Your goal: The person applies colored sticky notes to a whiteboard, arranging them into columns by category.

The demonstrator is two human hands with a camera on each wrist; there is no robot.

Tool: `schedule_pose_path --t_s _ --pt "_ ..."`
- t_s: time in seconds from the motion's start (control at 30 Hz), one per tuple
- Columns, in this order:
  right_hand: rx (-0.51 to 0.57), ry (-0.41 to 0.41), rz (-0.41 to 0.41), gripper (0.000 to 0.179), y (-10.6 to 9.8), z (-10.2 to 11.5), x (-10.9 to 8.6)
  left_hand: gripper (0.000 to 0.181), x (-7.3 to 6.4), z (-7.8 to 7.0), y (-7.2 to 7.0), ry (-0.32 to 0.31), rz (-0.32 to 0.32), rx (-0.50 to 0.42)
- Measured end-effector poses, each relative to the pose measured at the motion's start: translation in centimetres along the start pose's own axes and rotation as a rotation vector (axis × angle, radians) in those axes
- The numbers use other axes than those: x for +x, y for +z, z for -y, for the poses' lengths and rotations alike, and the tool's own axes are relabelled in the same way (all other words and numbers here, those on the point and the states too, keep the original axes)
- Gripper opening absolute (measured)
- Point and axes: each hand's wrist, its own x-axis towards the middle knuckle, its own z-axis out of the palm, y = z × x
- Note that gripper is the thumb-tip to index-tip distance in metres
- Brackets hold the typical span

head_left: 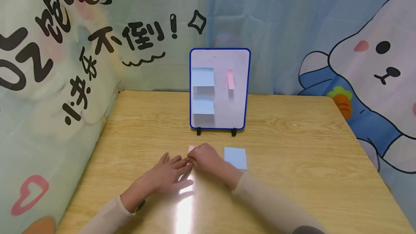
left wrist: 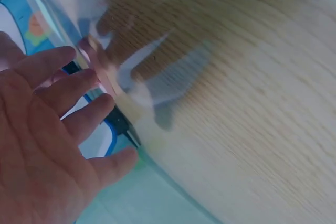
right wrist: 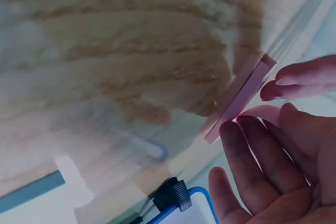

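On the wooden table lies a narrow pink sticky note pad (head_left: 191,148), mostly hidden by the hands in the head view. In the right wrist view, a pink sheet (right wrist: 262,112) curls up off the pad (right wrist: 242,98). My right hand (head_left: 208,159) pinches that sheet between thumb and fingertips. Close on its left, my left hand (head_left: 167,174) spreads its fingers low over the table, fingertips right by the right hand's. Its palm (left wrist: 37,140) and loosely extended fingers show in the left wrist view, with nothing held.
Right of the right hand lies a square blue sticky note pad (head_left: 235,157). Behind the hands stands a blue-framed whiteboard (head_left: 221,118) on black feet. Two blue notes (head_left: 203,77) hang on its left side and one pink note (head_left: 230,79) on its right. Printed curtains (head_left: 260,17) hang behind the table.
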Motion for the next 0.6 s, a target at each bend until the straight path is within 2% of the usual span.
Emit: schedule_pose_path --t_s 0.17,0.33,0.6 --pt "0.082 0.043 0.047 0.014 -0.59 -0.23 -0.07 0.073 0.32 -0.3 0.16 -0.002 0.012 0.032" --pt "0.114 0.096 0.091 0.016 -0.84 -0.17 -0.07 0.074 0.57 -0.58 0.09 -0.004 0.014 0.041" --pt "0.1 0.063 0.063 0.015 -0.91 -0.24 -0.02 0.076 0.72 -0.87 0.25 -0.024 0.047 0.029"
